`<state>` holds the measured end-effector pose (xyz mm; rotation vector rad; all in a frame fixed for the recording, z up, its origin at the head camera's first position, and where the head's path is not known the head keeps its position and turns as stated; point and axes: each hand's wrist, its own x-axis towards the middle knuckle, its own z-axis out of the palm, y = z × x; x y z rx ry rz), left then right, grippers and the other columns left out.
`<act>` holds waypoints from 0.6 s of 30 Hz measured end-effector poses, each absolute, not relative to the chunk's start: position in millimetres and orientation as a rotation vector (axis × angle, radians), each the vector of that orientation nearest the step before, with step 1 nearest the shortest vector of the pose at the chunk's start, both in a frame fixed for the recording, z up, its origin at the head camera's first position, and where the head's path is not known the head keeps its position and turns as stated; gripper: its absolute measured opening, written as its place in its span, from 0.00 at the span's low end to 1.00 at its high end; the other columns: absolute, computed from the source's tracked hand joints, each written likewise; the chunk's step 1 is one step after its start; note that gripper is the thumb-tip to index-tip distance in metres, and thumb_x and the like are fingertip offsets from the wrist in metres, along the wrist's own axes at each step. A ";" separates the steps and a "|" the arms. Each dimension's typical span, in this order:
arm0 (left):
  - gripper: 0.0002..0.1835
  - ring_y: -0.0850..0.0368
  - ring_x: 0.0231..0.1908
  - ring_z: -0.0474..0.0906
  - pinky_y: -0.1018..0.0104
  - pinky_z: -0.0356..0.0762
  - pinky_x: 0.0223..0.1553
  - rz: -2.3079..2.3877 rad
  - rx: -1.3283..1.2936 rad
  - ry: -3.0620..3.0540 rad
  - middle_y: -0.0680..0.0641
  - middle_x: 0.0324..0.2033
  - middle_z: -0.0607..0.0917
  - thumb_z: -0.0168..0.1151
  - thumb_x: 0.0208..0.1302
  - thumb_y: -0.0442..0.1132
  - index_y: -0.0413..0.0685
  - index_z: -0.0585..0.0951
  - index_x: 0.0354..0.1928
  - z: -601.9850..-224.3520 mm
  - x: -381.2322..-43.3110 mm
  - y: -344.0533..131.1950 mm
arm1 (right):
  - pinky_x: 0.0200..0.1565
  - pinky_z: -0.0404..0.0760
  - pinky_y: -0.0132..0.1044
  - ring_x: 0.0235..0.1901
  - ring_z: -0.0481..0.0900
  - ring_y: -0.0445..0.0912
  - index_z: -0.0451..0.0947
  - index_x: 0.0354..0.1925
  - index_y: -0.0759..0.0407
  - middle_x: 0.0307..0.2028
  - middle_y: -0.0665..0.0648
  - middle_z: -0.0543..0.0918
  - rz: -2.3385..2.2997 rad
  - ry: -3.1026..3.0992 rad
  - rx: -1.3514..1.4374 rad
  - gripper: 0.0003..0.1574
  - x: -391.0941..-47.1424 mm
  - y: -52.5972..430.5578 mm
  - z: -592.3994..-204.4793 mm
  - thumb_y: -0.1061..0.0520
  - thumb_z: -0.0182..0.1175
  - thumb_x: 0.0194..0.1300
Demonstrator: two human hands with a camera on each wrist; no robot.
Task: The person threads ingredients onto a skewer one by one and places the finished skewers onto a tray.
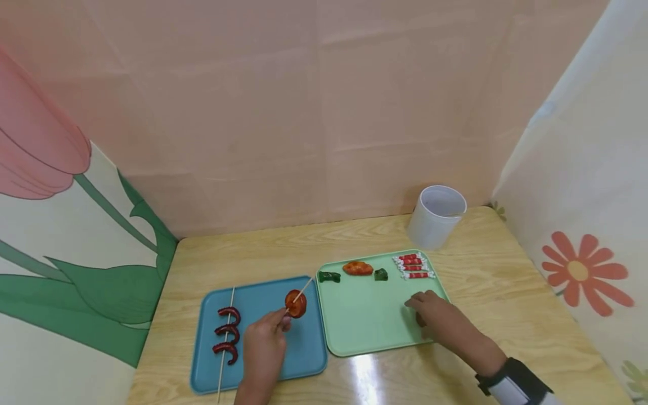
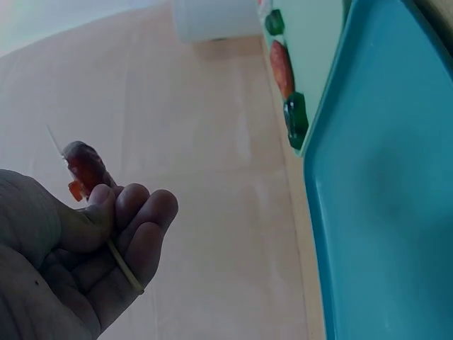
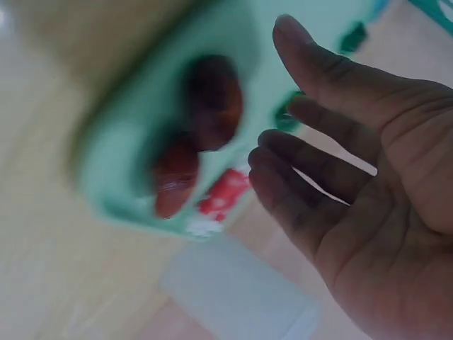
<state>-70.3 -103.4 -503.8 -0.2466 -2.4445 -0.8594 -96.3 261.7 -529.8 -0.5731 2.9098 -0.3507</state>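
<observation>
My left hand grips a thin wooden skewer above the blue tray. One glossy reddish-brown food piece is threaded on it, just beyond the thumb and finger. In the left wrist view, the skewer's other end crosses the curled fingers. My right hand hovers over the right side of the green tray, fingers spread and holding nothing. Two brownish-red pieces, one darker and one smaller, lie on that tray in the right wrist view; the hand hides them from the head camera.
On the blue tray's left lies another skewer bearing several curled dark-red pieces. Along the green tray's back are green pieces, an orange piece and red-and-white pieces. A white cup stands behind it, near the wall.
</observation>
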 end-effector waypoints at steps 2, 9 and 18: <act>0.07 0.60 0.20 0.85 0.70 0.81 0.21 -0.858 -0.248 -2.441 0.50 0.21 0.88 0.76 0.48 0.24 0.40 0.90 0.31 -503.7 -70.3 -106.8 | 0.45 0.85 0.45 0.44 0.79 0.48 0.83 0.50 0.61 0.45 0.54 0.84 -0.304 2.920 -0.624 0.38 -90.8 270.6 -537.4 0.66 0.83 0.37; 0.06 0.61 0.21 0.85 0.70 0.82 0.22 -0.882 -0.249 -2.486 0.50 0.21 0.88 0.76 0.51 0.26 0.40 0.90 0.32 -500.0 -70.9 -108.5 | 0.37 0.78 0.35 0.35 0.72 0.39 0.83 0.40 0.56 0.34 0.45 0.78 -0.318 2.951 -0.725 0.23 -89.3 282.8 -557.2 0.73 0.74 0.46; 0.06 0.61 0.21 0.85 0.70 0.81 0.22 -0.848 -0.243 -2.485 0.51 0.20 0.87 0.77 0.50 0.27 0.40 0.91 0.32 -497.6 -71.5 -106.6 | 0.30 0.63 0.30 0.27 0.61 0.36 0.73 0.28 0.51 0.25 0.43 0.68 -0.374 2.916 -0.763 0.20 -96.5 271.8 -557.6 0.66 0.75 0.47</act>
